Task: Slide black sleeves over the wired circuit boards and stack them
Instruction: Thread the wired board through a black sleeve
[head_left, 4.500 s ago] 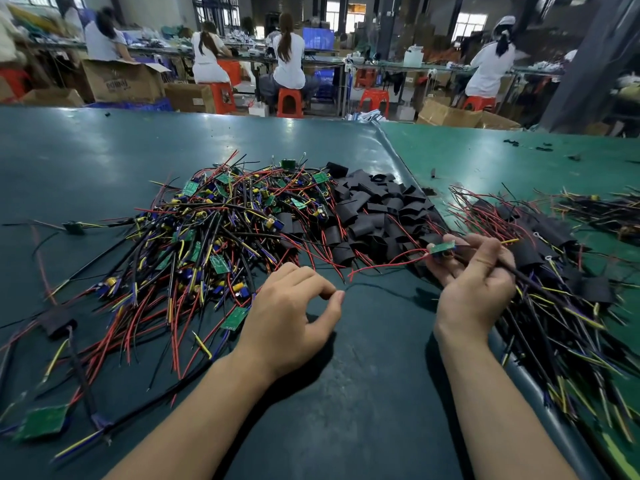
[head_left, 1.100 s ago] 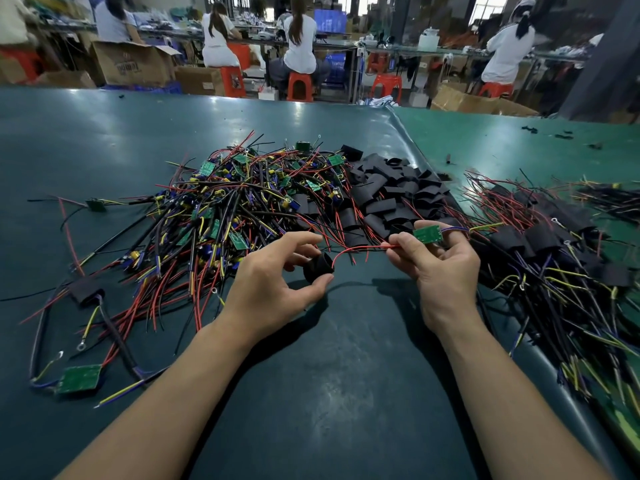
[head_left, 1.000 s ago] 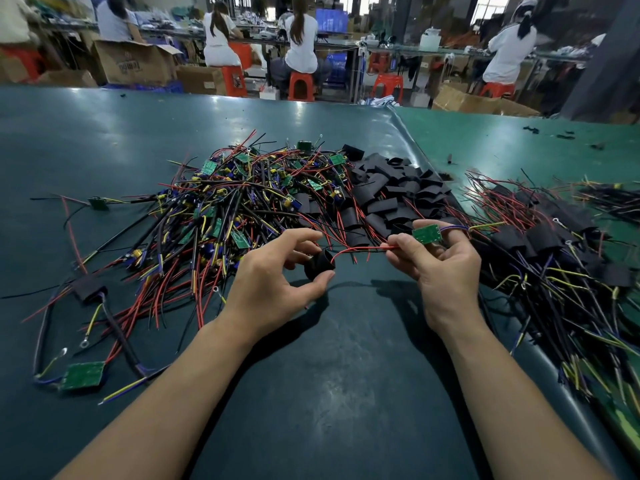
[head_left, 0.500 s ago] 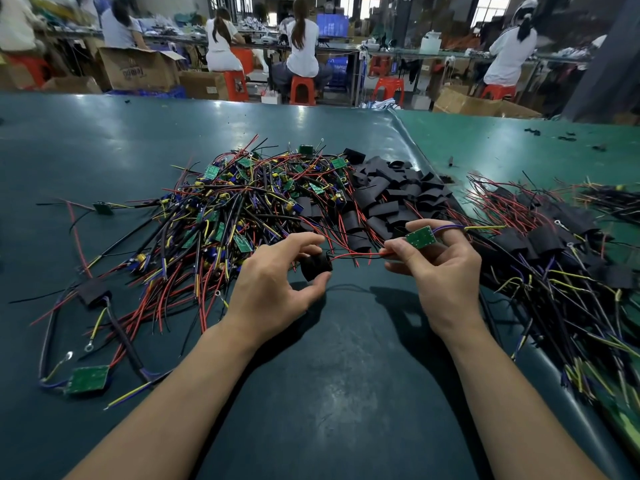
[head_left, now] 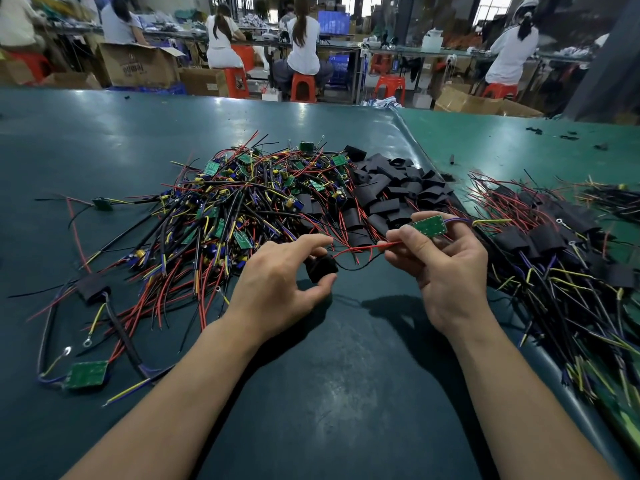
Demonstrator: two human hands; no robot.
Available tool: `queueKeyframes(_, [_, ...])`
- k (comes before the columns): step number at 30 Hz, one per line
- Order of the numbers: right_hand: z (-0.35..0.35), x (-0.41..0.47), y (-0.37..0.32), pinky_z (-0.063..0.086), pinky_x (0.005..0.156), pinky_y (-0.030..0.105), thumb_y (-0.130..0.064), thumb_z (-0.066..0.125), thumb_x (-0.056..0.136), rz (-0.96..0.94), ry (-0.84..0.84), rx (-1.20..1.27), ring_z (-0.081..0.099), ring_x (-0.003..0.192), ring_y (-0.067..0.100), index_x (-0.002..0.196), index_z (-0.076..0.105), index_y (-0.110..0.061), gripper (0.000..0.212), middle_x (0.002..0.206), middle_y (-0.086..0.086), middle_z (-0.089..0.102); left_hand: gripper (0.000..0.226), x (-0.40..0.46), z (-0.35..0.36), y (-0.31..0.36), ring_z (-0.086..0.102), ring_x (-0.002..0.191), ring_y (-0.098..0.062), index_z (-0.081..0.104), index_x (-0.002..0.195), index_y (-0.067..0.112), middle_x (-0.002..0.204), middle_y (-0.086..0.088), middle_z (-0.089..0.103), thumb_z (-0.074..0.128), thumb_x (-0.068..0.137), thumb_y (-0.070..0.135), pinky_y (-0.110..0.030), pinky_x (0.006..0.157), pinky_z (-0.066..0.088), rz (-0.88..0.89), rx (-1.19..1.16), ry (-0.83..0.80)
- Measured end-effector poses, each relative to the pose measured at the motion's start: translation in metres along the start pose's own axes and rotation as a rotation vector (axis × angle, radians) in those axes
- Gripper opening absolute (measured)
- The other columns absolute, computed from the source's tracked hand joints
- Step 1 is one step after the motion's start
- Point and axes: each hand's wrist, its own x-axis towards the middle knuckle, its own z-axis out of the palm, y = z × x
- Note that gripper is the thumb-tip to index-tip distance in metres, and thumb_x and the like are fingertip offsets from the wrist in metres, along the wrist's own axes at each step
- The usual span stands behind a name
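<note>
Item: one small green circuit board, pinched at its near edge by my right hand, raised just above the table. Red and black leads run left from it; purple and yellow leads trail right over my fingers.

Item: one black sleeve, clamped between thumb and fingers of my left hand, the red and black leads entering it. The sleeve sits short of the board, well apart from it.

Hands: apart, each closed on its own piece, joined only by the leads.

Stock, behind the left hand: tangled heap of bare wired boards.

Stock, centre rear: pile of loose black sleeves.

Finished lot, right: sleeved boards with wires, laid in a loose spread.

Strays, near left: one bare board and one sleeved board.
</note>
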Motion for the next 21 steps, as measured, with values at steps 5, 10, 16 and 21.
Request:
queueKeyframes(5, [-0.0018,0.0021,-0.0006,0.059,0.059,0.029,-0.009,0.071,0.076,0.096,0.046,0.054,0.072,0.066,0.026,0.099,0.057,-0.008,0.026,0.078,0.014,0.074,0.042,-0.0015,-0.0019,0.0044,0.068,0.083,-0.021,0.067,0.116,0.012,0.1,0.004,0.073,0.078,0.076,0.021,-0.042,0.079,0.056,0.05,-0.103,-0.036])
queueKeyframes(10, [-0.0035,0.0037,-0.0004,0.058,0.059,0.028,0.0,0.064,0.087,0.139,0.092,0.119,0.073,0.069,0.029,0.099,0.058,-0.009,0.016,0.077,0.013,0.073,0.045,-0.0016,-0.0029,0.0045,0.068,0.092,-0.014,0.066,0.116,0.012,0.104,0.004,0.072,0.084,0.074,0.017,-0.038,0.083,0.056,0.093,-0.191,-0.114])
queueKeyframes(16, [-0.0009,0.0024,0.0001,0.058,0.063,0.028,-0.009,0.066,0.083,0.122,0.011,0.136,0.073,0.076,0.032,0.102,0.06,-0.011,0.021,0.083,0.015,0.074,0.034,-0.0023,-0.0025,0.0043,0.069,0.086,-0.017,0.07,0.108,0.013,0.097,0.004,0.073,0.081,0.076,0.021,-0.039,0.08,0.055,0.05,-0.131,-0.151])
queueKeyframes(21, [0.0014,0.001,0.0057,0.055,0.071,0.031,-0.028,0.06,0.092,0.1,-0.081,-0.121,0.073,0.093,0.025,0.108,0.062,-0.014,0.022,0.098,0.011,0.076,0.032,-0.0018,-0.0025,0.0055,0.07,0.082,-0.023,0.075,0.1,0.008,0.093,-0.003,0.075,0.075,0.073,0.025,-0.039,0.076,0.057,0.055,-0.065,-0.11])
